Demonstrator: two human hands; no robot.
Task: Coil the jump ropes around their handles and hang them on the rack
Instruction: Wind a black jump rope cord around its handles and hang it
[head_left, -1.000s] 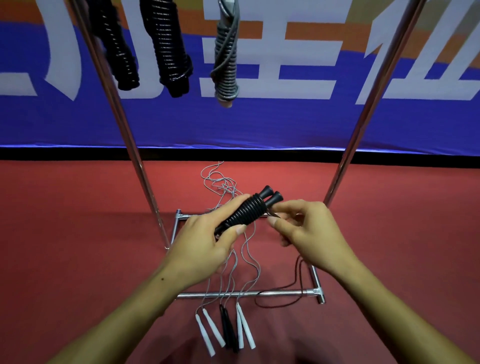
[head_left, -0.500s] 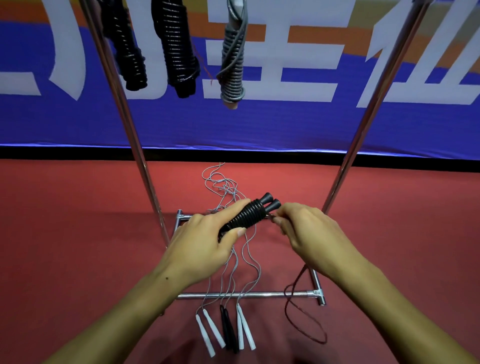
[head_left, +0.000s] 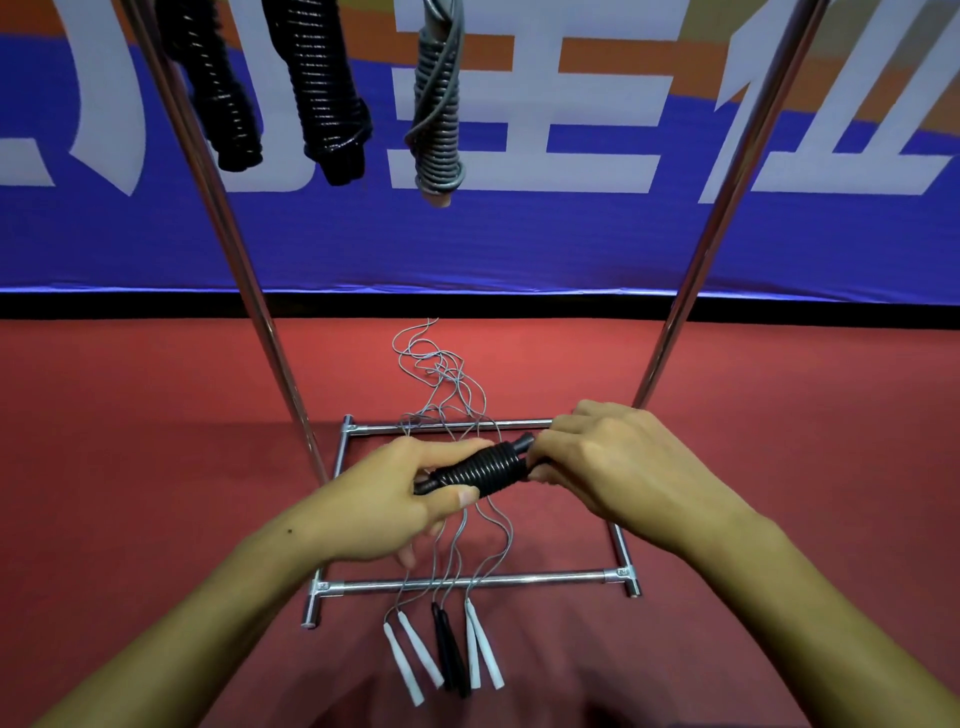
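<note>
We see two bare hands holding a black jump rope (head_left: 480, 467) that is wound in tight coils around its paired handles, held level and slightly tilted above a red floor (head_left: 130, 467). The left hand (head_left: 384, 506) grips the lower left end of the bundle, fingers curled under it and the thumb lying along its near side. The right hand (head_left: 602, 462) closes over the upper right end, its fingers curled around the handle tips so that we cannot see exactly what they pinch there. The bundle sits in front of the chest, over the base of a chrome rack (head_left: 467, 582), whose two floor bars run left to right with two slanted poles rising from them. Below the hands, thin gray cords (head_left: 441, 374) lie loose and tangled across the floor and over the rack's bars. Their handles rest just in front of the nearer bar: two white pairs (head_left: 410, 660) with a black pair (head_left: 452, 654) between them. High on the rack, near the top edge of the view, hang three coiled ropes: two black ones (head_left: 322, 88) to the left and a gray one (head_left: 439, 114) beside them. Behind everything stretches a blue banner (head_left: 571, 244) with large white characters and orange patches.
</note>
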